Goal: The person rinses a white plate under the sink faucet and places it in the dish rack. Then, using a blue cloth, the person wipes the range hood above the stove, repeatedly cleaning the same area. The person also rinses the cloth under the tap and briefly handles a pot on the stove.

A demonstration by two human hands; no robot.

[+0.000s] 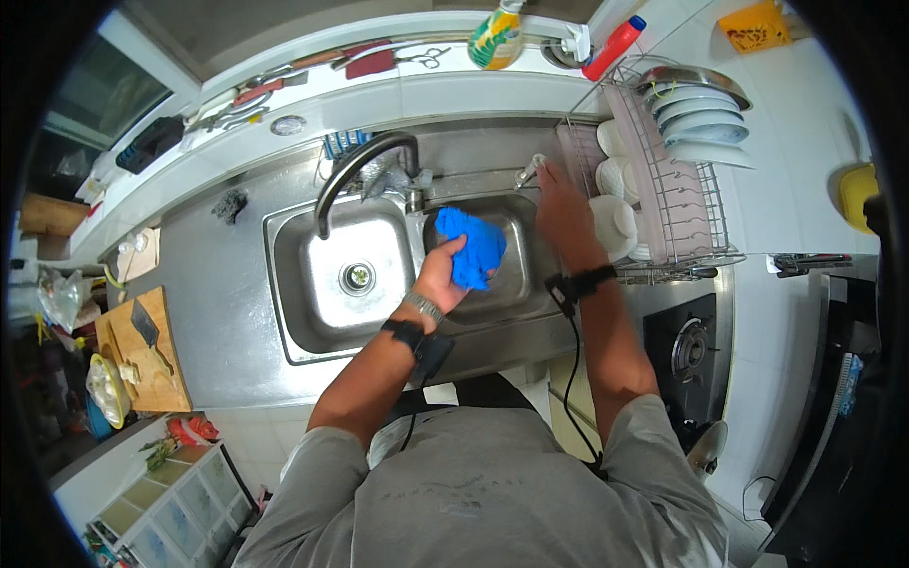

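A crumpled blue cloth is gripped in my left hand, above the right basin of the steel double sink. At the back right of that basin, my right hand has its fingers on a small clear glass, which looks tilted near the sink's rear ledge. Blur hides part of this grip. Just right of my right hand stands a wire dish rack with white bowls and a stack of plates.
A black curved faucet arches over the left basin. Steel wool lies on the left counter, near a wooden board with a cleaver. Spray bottle and red bottle occupy the sill. A gas burner is at right.
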